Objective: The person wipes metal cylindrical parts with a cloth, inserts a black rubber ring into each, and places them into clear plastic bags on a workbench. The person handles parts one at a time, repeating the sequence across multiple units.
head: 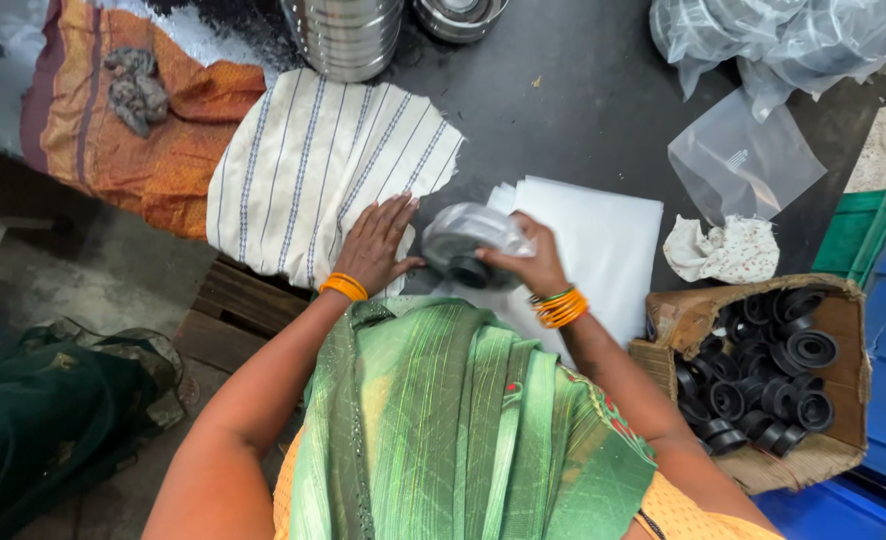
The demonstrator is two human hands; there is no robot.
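Here, just above centre of the frame, the right hand (531, 262) is closed around a black part (471, 270) half inside a clear bag (468, 235), fingers curled over the top. The left hand (375, 245) lies flat and open beside it, palm down on the striped cloth (313, 165), thumb near the bag but holding nothing. The part looks like stiff moulded rubber or plastic, light enough for one hand and hardly fragile; the film around it is thin and likely slippery, so I'd grip the part's rim through the bag rather than the loose film. Under them lies a stack of white sheets (603, 240). At lower right a cardboard box (843, 330) holds many similar black parts, heaped loose. More clear bags (773, 40) sit at upper right.
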